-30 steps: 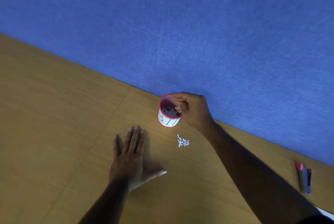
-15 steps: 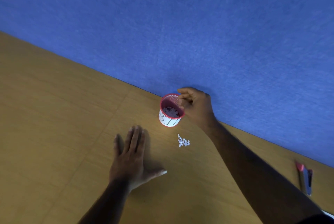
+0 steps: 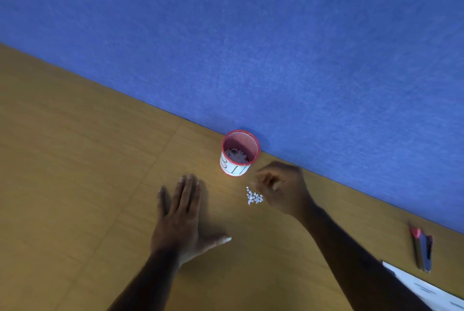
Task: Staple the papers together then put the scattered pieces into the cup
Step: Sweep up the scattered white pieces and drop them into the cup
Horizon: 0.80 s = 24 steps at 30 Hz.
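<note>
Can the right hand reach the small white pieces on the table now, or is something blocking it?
Probably yes. The right hand hovers right beside the white pieces, nothing lies between them, and the cup stands clear behind.

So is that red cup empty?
No, the red cup already holds a heap of small white pieces at its bottom.

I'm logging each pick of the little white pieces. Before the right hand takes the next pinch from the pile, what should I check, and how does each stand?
1. Cup upright, mouth unobstructed: ok.
2. White pieces bunched on the table, near the cup: ok.
3. Right hand beside the pile, fingers curled: ok.
4. Right hand holding nothing: cannot tell, blurred.
5. Left hand flat on the table, apart from the pile: ok.
6. Stapler far from the pile: ok.
</note>
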{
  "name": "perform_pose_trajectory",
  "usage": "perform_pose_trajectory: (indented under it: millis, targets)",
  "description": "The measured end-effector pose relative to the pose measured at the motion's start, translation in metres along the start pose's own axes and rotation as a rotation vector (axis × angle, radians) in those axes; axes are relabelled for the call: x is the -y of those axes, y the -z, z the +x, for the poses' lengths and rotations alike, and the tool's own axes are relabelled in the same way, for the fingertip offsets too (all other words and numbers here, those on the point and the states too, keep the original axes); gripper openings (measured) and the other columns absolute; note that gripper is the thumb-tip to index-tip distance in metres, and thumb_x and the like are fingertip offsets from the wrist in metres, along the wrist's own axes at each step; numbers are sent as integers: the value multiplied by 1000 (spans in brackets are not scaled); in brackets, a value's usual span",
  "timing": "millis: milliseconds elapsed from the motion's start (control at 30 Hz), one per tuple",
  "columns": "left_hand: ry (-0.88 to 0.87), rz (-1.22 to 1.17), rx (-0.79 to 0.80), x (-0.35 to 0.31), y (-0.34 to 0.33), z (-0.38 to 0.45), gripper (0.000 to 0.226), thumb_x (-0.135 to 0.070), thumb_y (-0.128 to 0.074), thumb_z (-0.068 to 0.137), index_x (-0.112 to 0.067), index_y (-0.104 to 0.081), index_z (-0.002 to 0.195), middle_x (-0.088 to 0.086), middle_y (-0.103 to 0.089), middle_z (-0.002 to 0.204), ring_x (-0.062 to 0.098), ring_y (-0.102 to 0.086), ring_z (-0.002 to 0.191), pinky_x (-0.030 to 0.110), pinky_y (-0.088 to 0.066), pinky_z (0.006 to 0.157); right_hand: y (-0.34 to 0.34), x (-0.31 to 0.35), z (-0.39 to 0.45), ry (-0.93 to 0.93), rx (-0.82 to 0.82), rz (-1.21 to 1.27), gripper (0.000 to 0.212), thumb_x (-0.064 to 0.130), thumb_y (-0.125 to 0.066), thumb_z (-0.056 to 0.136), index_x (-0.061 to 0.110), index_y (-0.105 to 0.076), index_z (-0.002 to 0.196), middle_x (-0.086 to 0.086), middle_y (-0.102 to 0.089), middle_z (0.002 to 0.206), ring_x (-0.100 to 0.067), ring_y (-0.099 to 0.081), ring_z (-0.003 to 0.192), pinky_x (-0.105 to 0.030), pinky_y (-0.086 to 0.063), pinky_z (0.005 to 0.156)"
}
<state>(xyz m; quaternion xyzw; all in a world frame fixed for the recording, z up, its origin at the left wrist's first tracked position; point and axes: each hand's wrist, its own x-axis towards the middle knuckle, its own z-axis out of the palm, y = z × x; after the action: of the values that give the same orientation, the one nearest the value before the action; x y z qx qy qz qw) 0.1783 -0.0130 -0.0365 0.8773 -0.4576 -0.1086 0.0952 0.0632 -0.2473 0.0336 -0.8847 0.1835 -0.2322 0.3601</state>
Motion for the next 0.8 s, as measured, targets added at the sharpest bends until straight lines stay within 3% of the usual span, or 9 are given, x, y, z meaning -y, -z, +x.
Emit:
perform_pose_trajectory:
  millis: [100,267,367,500,600,667,733,800]
  targets:
    - [-4,-9,-6,0,0,0,141,-104,-34,58,-3,-25,155,14,-17,167,30,-15,154,68,-13,118,-5,-16,-11,90,217,-240,12,9,-74,70,14,-76,80,1,-73,83,-15,-68,76,-31,-59,70]
    - [11,1,0,1,0,0,141,-104,-36,58,-5,-22,157,13,-15,167,28,-12,155,67,-12,119,-26,-31,-28,203,262,-433,31,14,-72,76,8,-75,106,-8,-72,115,-22,-64,112,-31,-54,96]
    - [9,-2,-1,1,-2,0,141,-104,-37,58,-5,-23,156,13,-16,167,27,-11,155,67,-11,120,-41,-36,-41,324,454,-616,41,20,-72,72,5,-73,110,-13,-67,127,-28,-58,126,-37,-50,104]
    - [6,4,-4,2,-1,0,141,-104,-36,58,-5,-22,157,13,-16,167,28,-11,155,67,-10,120,-35,-39,-54,341,581,-674,70,35,-86,49,3,-74,110,-14,-69,125,-27,-64,119,-36,-53,100]
    - [10,13,0,2,0,0,141,-105,-36,58,-5,-21,157,12,-15,168,28,-11,155,67,-11,120,-28,-46,-65,377,505,-630,65,27,-89,52,4,-73,112,-13,-69,124,-27,-65,117,-38,-58,91]
    - [11,13,4,2,0,0,141,-105,-36,58,-5,-21,157,12,-14,168,28,-10,155,67,-12,119,-26,-47,-66,331,341,-522,50,15,-86,61,6,-74,109,-11,-71,121,-27,-66,114,-37,-59,88]
    - [8,4,2,2,0,0,141,-104,-36,58,-5,-22,157,12,-15,168,28,-11,155,67,-12,119,-24,-37,-61,184,126,-430,32,11,-78,71,9,-75,103,-7,-73,113,-24,-68,107,-33,-57,89]
    - [11,3,5,2,-1,1,141,-105,-36,58,-5,-22,157,12,-14,168,28,-10,155,67,-12,119,-23,-27,-52,-41,-24,-396,29,20,-78,71,11,-75,98,-5,-74,101,-23,-69,92,-30,-57,82]
